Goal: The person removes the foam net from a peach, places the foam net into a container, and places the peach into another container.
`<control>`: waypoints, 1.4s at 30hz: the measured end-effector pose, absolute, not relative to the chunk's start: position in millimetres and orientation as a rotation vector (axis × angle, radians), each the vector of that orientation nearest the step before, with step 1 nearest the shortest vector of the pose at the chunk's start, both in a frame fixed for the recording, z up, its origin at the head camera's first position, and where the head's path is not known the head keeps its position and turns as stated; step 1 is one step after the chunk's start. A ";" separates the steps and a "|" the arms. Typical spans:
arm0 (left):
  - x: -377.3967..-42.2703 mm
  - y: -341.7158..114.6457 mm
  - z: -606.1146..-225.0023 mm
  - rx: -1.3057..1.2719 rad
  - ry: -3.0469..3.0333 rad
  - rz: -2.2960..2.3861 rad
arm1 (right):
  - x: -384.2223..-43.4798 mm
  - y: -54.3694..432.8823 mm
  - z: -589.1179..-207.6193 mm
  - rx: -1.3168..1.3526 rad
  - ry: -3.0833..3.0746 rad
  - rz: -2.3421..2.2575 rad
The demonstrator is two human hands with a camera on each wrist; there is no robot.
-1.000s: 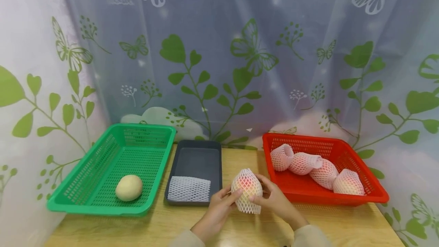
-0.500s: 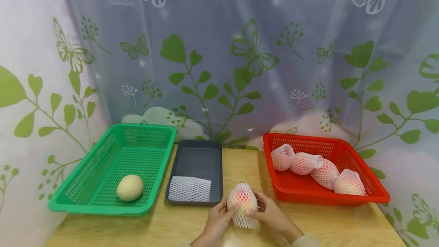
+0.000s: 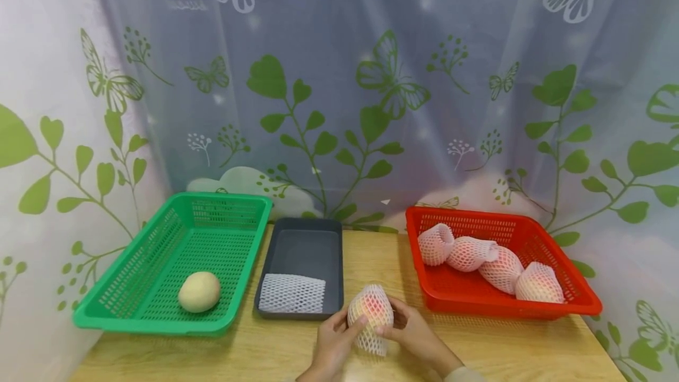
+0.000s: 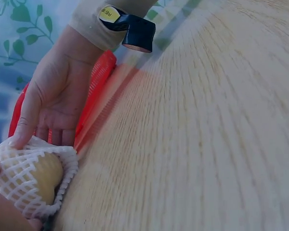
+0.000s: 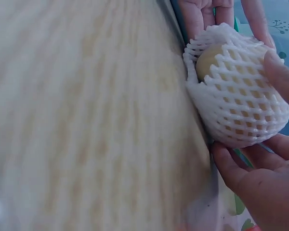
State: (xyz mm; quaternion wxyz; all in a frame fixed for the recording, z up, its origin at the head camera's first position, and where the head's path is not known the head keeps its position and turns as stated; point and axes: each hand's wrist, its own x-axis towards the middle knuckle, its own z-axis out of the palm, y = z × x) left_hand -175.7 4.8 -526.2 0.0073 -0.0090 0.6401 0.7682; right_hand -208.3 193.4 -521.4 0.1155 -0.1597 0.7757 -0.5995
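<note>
A peach [image 3: 371, 311], yellow with a red blush, is held low over the front of the table inside a white foam net sleeve [image 5: 241, 115]. My left hand [image 3: 334, 342] grips its left side, thumb on the near face. From the right, my right hand [image 3: 420, 335] holds it with thumb and fingers. In the left wrist view, a patch of bare peach [image 4: 48, 175] shows at the sleeve's open end, which points toward me. A flat white foam net [image 3: 292, 293] lies in the dark grey tray [image 3: 307, 246].
A green basket [image 3: 244, 276] on the left contains one bare, pale round fruit [image 3: 199, 292]. On the right, a red basket [image 3: 509, 309] holds several netted peaches [image 3: 501, 269]. Behind the table [image 3: 254, 352] hangs a patterned curtain [image 3: 329, 105].
Both hands have brought the netted peach down toward the table's front edge and slightly left. They keep their hold on it; baskets and tray stay put.
</note>
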 end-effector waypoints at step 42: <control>-179.1 7.2 -520.7 -0.058 1.980 2.383 | -213.0 198.3 -519.8 -0.426 2.210 -1.753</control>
